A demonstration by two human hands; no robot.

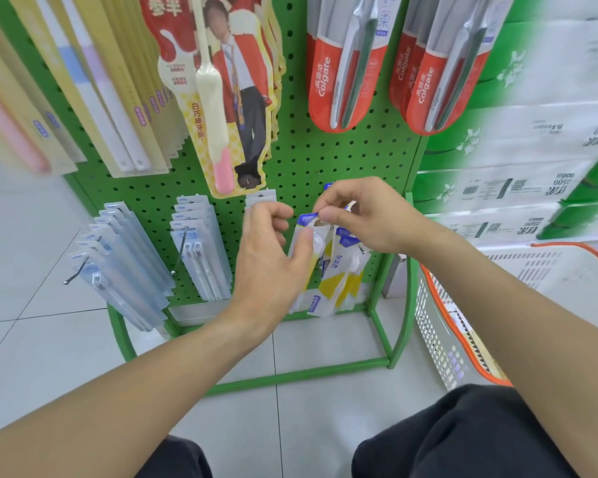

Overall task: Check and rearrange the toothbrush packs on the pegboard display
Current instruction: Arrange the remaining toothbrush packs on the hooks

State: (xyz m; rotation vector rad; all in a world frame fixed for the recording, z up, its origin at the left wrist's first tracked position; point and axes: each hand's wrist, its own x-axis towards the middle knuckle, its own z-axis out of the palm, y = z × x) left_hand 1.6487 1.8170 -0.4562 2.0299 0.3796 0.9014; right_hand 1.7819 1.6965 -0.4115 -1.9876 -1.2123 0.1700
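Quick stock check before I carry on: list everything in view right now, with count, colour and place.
Pegboard: one, green, centre.
Yellow-and-white packs: several, bottom right hook.
Clear blue packs: two hooks visible, bottom left.
Red Colgate packs: two hooks, top right.
Cream pack with pink-tipped brush: a stack, top centre.
Pale yellow packs: several, top left.
Basket: one, white with orange rim, floor right.
Tissue packs: stacked, green and white, right.
Left hand: holds front yellow-and-white pack.
Right hand: pinches that pack's top.

Green pegboard (325,160) (perhaps yellow-white packs (339,270))
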